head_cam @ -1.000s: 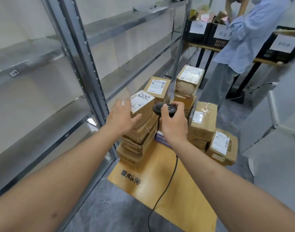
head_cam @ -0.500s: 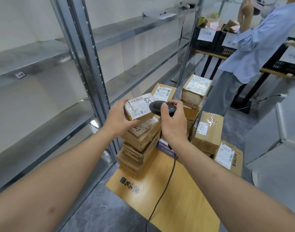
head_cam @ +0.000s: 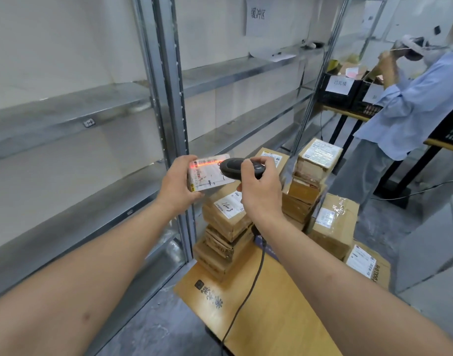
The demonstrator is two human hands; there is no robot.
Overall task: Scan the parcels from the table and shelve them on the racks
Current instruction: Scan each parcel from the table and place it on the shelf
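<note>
Above the stack [head_cam: 226,227], parcel [head_cam: 210,174] in left hand [head_cam: 178,185]

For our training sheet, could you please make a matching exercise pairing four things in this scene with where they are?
Things:
1. scanner
2. small parcel
3. cable
4. crates

Places:
A. on the far table
B. in the left hand
C. trailing over the near table
D. in the right hand

Pairs: 1-D, 2-B, 3-C, 4-A
</note>
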